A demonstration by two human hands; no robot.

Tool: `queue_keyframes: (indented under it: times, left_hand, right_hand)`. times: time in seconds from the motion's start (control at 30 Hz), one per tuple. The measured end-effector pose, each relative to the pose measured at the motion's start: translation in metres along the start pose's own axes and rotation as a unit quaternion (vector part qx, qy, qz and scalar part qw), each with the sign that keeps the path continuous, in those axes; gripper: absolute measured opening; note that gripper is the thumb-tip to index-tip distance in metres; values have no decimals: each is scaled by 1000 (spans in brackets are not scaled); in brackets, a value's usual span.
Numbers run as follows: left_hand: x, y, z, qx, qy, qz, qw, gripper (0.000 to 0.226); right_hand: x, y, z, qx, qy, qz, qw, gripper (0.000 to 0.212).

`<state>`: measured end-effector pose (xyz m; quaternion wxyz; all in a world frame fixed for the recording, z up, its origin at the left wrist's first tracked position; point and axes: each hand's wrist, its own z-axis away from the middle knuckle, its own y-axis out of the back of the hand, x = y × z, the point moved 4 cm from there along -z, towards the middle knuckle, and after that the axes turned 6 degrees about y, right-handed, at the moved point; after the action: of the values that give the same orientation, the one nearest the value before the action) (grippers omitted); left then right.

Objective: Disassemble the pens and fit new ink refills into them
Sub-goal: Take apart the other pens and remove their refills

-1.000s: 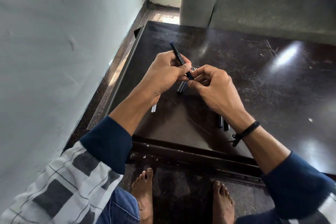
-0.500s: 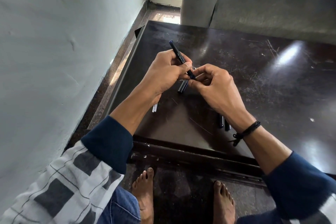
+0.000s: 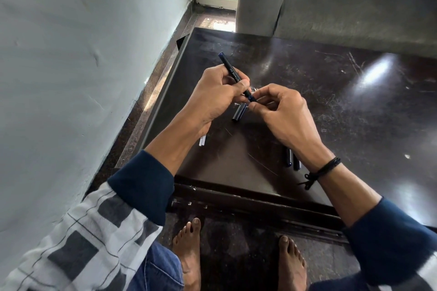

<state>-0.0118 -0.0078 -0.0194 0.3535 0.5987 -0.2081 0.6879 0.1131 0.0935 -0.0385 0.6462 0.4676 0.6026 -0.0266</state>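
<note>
left hand point(image 3: 214, 94): fingers wrapped round a slim black plastic pen barrel point(image 3: 233, 73), tilted up and away
right hand point(image 3: 282, 111): pinching the barrel's blue tip end point(image 3: 252, 99)
under the hands: dark pen pieces point(image 3: 238, 113) on the scratched dark table point(image 3: 343, 106)

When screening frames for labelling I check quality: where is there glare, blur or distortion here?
Head view: a bright glare patch washes out the table at right; the pen in the left hand is sharp, its print partly legible; the wide lens stretches the sleeves at the lower corners.
</note>
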Motion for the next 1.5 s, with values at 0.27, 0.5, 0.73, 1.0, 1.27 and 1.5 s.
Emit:
queue_keyframes:
  times: [0.27,0.5,0.73,1.0,1.27,1.5]
  left_hand:
    - [-2,2,-1,1,7,6,1000,10]
    - [-2,1,0,-2,17,13,1000,12]
    - [-2,1,0,3,21,17,1000,12]
    - [-2,1,-1,1,24,37,999,10]
    - [-2,2,-1,6,25,53,998,4]
    - [-2,2,-1,10,27,53,998,9]
  right_hand:
    - [4,2,-2,12,-6,-8,1000,13]
    - [7,1,-3,3,-7,-18,1000,8]
    - [7,1,-4,-6,4,-35,999,14]
    - [7,4,-5,8,5,-46,999,6]
    - [9,4,-5,16,-17,-43,999,14]
    - [8,1,-5,0,-20,-45,999,5]
